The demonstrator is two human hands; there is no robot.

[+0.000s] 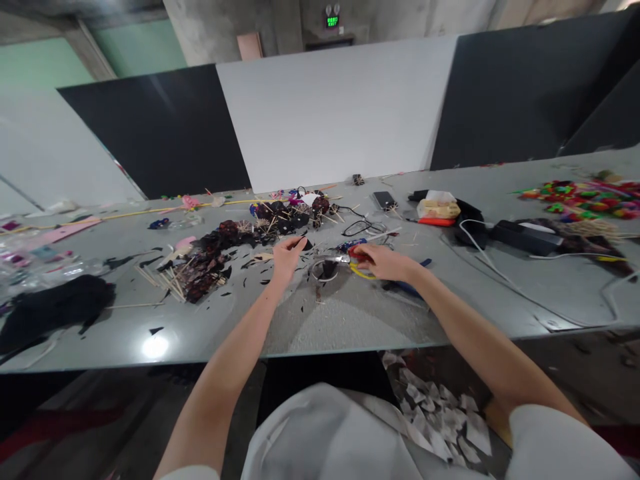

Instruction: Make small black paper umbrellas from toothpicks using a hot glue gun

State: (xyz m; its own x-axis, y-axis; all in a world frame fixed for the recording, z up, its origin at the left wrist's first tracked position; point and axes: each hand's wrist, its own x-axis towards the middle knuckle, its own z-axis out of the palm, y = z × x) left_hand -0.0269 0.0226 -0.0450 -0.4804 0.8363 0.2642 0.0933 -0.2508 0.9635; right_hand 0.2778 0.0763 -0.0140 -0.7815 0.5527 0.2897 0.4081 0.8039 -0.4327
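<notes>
My left hand (290, 257) pinches a small black scrap (307, 245), perhaps cloth, between thumb and fingertips. To its right, my right hand (381, 261) is closed round the red and yellow handles of what look like scissors (341, 259), their metal end pointing left. Under that metal end a small round holder (319, 275) with something dark inside stands on the table. Black scraps (254, 260) lie scattered left of my left hand. Beyond it runs a heap of dark clumps (273, 217) with thin wooden sticks poking out.
On the grey table (300, 327) are a phone (385, 200), a dark cable (357, 223), a blue-handled tool (407, 288) and a black power adapter (525, 237) with a white cord. Black cloth (55, 307) lies left, colourful pieces (580, 200) far right. Upright panels (345, 113) border the back.
</notes>
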